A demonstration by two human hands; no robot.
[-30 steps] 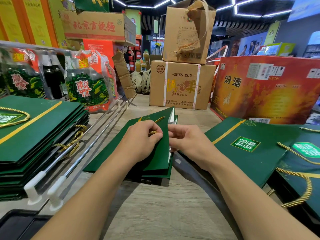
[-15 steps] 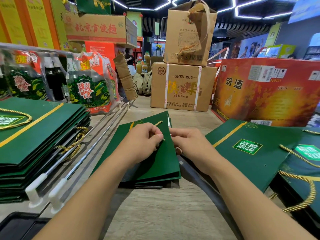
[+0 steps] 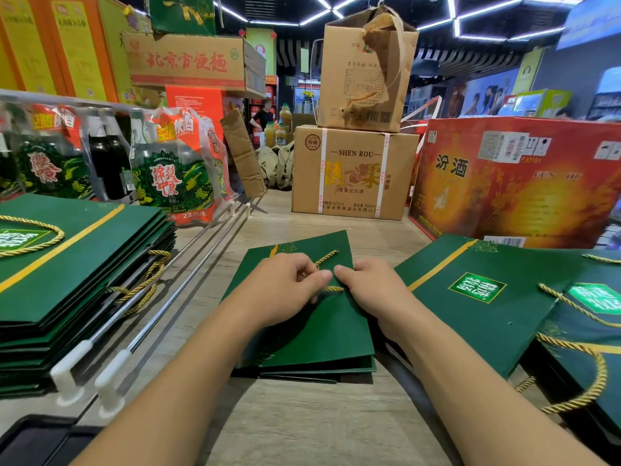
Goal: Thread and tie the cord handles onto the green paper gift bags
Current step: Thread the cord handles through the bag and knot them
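Observation:
A folded green paper gift bag lies flat on the wooden floor in front of me, on top of a few more folded bags. A gold twisted cord runs across its upper part. My left hand pinches the cord near the bag's middle. My right hand rests on the bag beside it, fingers curled on a short stretch of the same cord. Where the cord passes through the bag is hidden under my fingers.
A stack of green bags with gold cord handles sits at the left, more such bags at the right. Two metal rods lie left of the bag. Cardboard boxes and a red carton stand behind.
The bag's raised upper flap has been pressed down flat. Both hands have come closer together on the cord, and a longer piece of cord now shows above my fingers.

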